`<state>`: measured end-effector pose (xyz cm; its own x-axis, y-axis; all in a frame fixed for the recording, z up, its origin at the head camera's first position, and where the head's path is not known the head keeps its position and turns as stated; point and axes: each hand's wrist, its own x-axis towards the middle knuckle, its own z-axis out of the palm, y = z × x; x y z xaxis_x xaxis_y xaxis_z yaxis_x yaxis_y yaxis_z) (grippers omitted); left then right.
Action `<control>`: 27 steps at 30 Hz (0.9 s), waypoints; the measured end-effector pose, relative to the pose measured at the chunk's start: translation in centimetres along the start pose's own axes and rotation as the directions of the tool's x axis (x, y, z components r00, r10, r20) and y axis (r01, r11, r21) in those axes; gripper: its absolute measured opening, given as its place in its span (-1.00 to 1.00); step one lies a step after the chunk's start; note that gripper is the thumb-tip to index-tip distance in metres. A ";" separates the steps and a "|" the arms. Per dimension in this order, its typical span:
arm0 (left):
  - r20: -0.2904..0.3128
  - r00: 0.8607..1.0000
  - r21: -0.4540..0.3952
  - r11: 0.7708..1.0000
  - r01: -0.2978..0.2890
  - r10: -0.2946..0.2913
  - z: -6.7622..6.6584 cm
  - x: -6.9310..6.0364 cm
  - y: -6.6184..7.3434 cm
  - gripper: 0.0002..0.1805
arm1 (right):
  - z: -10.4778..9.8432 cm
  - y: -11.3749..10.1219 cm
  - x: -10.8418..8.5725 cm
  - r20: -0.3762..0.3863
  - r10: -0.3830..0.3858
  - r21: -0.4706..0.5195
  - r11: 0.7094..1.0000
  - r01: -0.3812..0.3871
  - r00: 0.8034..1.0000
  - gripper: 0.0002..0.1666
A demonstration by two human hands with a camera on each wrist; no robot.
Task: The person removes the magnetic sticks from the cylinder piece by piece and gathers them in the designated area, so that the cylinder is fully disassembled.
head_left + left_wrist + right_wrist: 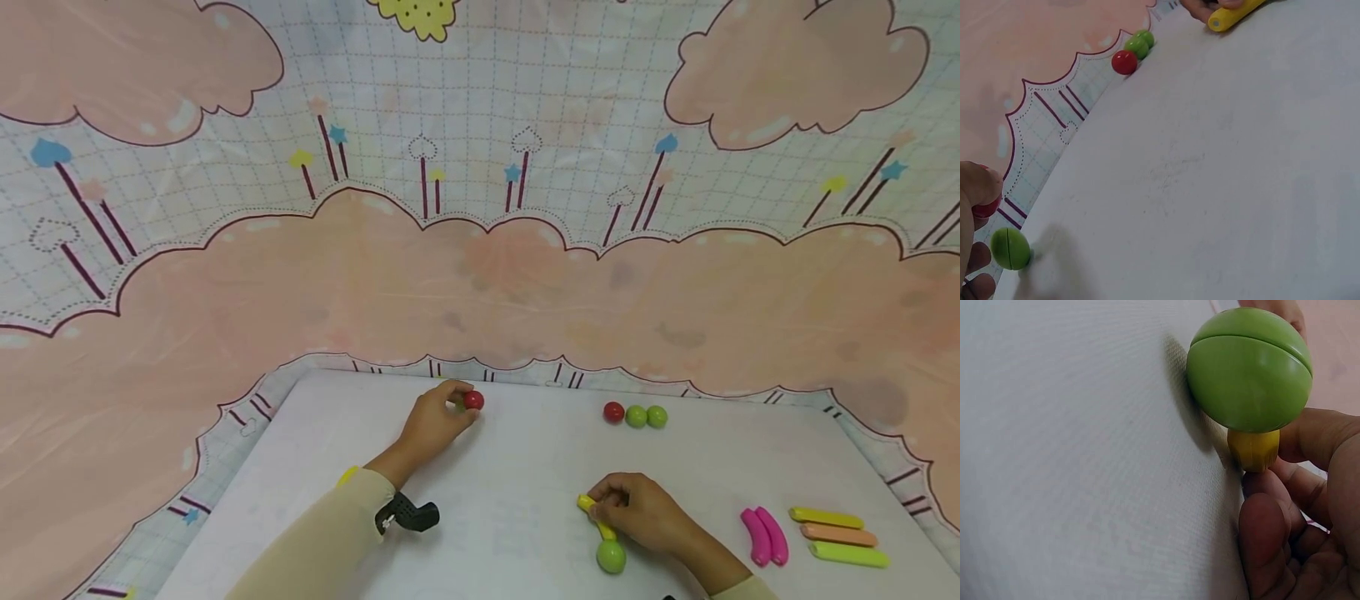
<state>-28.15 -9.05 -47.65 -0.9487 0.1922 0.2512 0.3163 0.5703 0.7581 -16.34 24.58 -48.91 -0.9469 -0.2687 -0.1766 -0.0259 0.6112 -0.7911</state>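
In the head view, my left hand is at the far part of the white table, pinching a shiny red ball. Just below that ball, a green ball with a seam rests on the table in the left wrist view. My right hand, nearer the front, pinches a yellow stick low over the tabletop. Another green ball, split by a groove, is at the stick's near end and seems to touch it. My fingers hide part of the stick.
At the back right stand a red ball and two green balls in a row. Two pink curved pieces lie right of my right hand, beside yellow, orange and lime sticks. Something yellow shows behind my left sleeve.
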 end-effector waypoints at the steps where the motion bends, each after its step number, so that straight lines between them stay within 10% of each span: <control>1: -0.003 1.000 -0.005 1.000 0.013 -0.013 -0.2 0.0 -0.2 -0.58 | 0.0 0.0 0.0 0.000 -0.003 -0.001 1.000 0.003 1.000 -0.79; 27: -0.099 0.987 0.024 0.991 0.131 -0.128 -2.4 1.4 -4.3 -0.58 | 0.0 0.1 0.1 0.001 -0.035 0.001 0.999 0.035 0.999 -0.81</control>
<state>-30.79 -13.13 -49.15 -0.9770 0.0377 0.2100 0.1890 0.6098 0.7697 -16.38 24.60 -49.04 -0.9452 -0.2905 -0.1493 -0.0586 0.6005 -0.7975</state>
